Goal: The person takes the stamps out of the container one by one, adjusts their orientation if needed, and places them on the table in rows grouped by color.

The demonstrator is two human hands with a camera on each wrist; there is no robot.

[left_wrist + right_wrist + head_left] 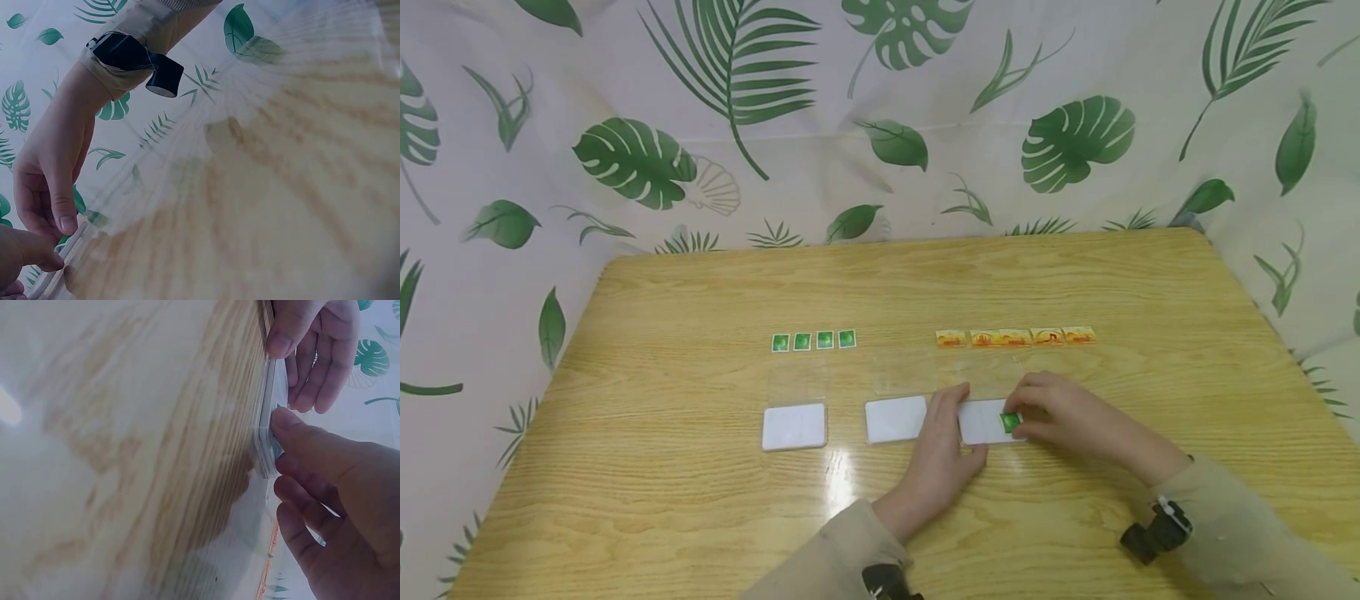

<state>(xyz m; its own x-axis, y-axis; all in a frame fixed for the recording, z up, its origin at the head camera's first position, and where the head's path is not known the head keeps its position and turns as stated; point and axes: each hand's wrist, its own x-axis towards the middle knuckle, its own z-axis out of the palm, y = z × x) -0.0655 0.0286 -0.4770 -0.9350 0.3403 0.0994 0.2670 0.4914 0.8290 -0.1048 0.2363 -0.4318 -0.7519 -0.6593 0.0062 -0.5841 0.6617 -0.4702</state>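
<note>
A row of three flat white rectangular packs lies on the table, their edges clear like plastic cases. My left hand (942,454) holds the left end of the rightmost white pack (979,422), thumb at its near edge and fingers at its far edge. Over the right end of that pack, my right hand (1060,412) pinches a small green stamp (1010,422) between thumb and fingers. In the right wrist view, the right thumb (306,434) presses against the pack's top, with the left hand (319,347) beyond.
The middle white pack (895,418) and left white pack (793,427) lie to the left. Behind the packs are faint clear plastic pieces (797,379). Farther back run a row of green stamps (802,342) and several yellow-orange stamps (1015,337). A leaf-print cloth (805,192) hangs behind the table.
</note>
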